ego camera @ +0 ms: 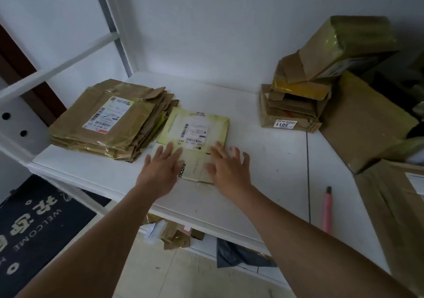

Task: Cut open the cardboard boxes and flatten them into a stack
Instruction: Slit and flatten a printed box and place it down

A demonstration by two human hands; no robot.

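Note:
A flattened pale cardboard box with a white shipping label lies in the middle of the white shelf. My left hand presses on its near left part with straight, spread fingers. My right hand lies flat on its near right part, fingers spread too. To the left sits a stack of flattened brown boxes, its right edge touching the pale box. A pink utility knife lies on the shelf to the right, apart from both hands.
A pile of unflattened boxes stands at the back right, with a taped box leaning on top. Larger cardboard pieces crowd the right edge. Scraps lie below the shelf. A dark welcome mat covers the floor at left.

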